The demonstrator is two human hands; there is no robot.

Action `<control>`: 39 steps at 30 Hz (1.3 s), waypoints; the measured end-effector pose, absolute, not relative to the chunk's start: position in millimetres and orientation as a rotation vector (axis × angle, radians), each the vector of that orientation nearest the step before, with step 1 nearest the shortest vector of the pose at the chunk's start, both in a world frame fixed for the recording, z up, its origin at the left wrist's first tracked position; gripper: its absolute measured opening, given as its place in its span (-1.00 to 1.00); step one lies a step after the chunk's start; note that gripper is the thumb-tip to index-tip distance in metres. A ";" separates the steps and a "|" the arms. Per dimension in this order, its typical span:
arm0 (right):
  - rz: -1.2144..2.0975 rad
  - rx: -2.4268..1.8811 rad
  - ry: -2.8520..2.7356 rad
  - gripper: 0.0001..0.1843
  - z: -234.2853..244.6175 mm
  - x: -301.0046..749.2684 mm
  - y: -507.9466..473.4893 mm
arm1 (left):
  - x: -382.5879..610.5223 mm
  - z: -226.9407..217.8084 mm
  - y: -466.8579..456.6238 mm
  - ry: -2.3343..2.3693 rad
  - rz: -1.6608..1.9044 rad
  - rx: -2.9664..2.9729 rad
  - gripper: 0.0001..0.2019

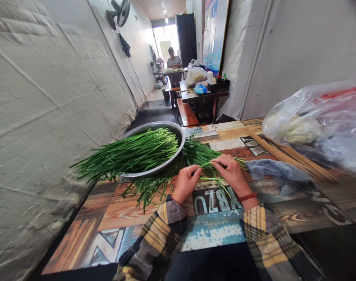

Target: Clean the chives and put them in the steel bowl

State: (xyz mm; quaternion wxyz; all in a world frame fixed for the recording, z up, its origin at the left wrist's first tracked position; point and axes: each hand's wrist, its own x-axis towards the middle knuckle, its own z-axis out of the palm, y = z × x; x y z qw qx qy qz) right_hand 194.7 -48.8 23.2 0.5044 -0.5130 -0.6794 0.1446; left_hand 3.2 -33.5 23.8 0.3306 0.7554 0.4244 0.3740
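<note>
Between my hands a few thin garlic chives (206, 165) stretch across, pinched at both ends. My left hand (186, 182) closes its thumb and fingers on one end. A red bead bracelet circles the wrist of my right hand (231, 171), whose fingers pinch the other end. Beyond my hands lies a loose pile of chives (197, 150) on the table. A large metal basin (182, 142) at the left holds a thick bundle of chives (142, 150), their leaves hanging over its left rim. Scattered trimmings (150, 191) lie in front of the basin.
On the patterned table (131, 214), a grey cloth (278, 171), wooden chopsticks (289, 156) and a clear plastic bag (306, 117) sit at the right. A brick wall (43, 117) runs along the left. Another person (174, 60) works at a far table.
</note>
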 end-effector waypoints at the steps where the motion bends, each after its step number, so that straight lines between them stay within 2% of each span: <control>1: 0.419 -1.216 -1.561 -0.82 22.2 192.9 -48.5 | 3.4 23.5 -33.7 1.111 0.973 2.005 -0.67; 7: 0.935 -1.042 -1.057 -0.80 14.1 181.5 -45.4 | 5.8 25.7 -40.7 1.174 0.892 2.269 -0.66; 11: 1.109 -0.907 -0.771 -0.78 11.5 179.1 -42.3 | 6.8 28.1 -44.8 1.240 0.847 2.371 -0.69; 14: 1.078 -0.862 -0.657 -0.76 12.6 185.3 -39.3 | 5.8 26.9 -43.7 1.274 0.849 2.356 -0.68; 19: 0.850 -0.835 -0.503 -0.74 17.6 200.2 -38.8 | 0.1 19.7 -33.2 1.331 1.017 2.124 -0.70; 23: 0.716 -1.107 -0.981 -0.72 20.9 199.8 -44.6 | -2.4 19.1 -27.0 1.337 1.167 1.951 -0.70; 26: 0.630 -1.208 -1.338 -0.79 22.1 195.6 -48.0 | -1.7 21.9 -26.7 1.331 1.217 1.890 -0.69; 29: 0.745 -1.171 -1.351 -0.69 23.4 192.5 -50.9 | -0.6 22.9 -27.1 1.357 1.226 1.852 -0.70; 32: 0.818 -1.170 -1.491 -0.69 25.7 189.3 -54.2 | 0.0 21.5 -27.2 1.356 1.218 1.846 -0.69; 36: 0.633 -1.228 -1.628 -0.77 26.8 186.4 -54.9 | 1.2 21.9 -28.5 1.303 1.199 1.818 -0.69; 39: 0.586 -1.288 -1.529 -0.73 23.2 188.8 -51.8 | 3.1 25.7 -30.7 1.211 1.148 1.802 -0.70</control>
